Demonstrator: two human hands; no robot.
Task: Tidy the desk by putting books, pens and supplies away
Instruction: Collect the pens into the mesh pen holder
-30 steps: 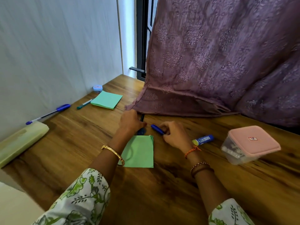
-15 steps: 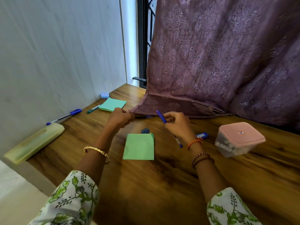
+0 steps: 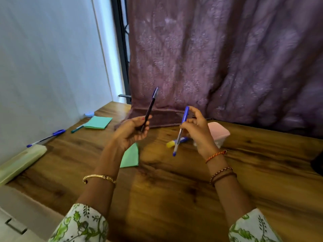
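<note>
My left hand (image 3: 132,132) is raised above the wooden desk (image 3: 174,189) and grips a dark pen (image 3: 150,108) that points up and away. My right hand (image 3: 197,130) pinches a blue-capped pen (image 3: 180,130), cap up, tip down. Below them a green paper pad (image 3: 131,157) lies flat, partly hidden by my left wrist. A blue and yellow glue stick (image 3: 175,142) lies behind the blue pen. A pink-lidded box (image 3: 219,134) sits right of my right hand, partly hidden.
Along the left wall lie a blue pen (image 3: 46,137), a teal pen (image 3: 76,129), a teal notepad (image 3: 98,122), a small round blue tin (image 3: 89,114) and a pale green pencil case (image 3: 20,162). A purple curtain (image 3: 218,58) hangs onto the desk's back edge.
Both hands have lifted off the desk, each with a pen. The left hand drew the dark pen from near the curtain's hem. The camera tilted up.
</note>
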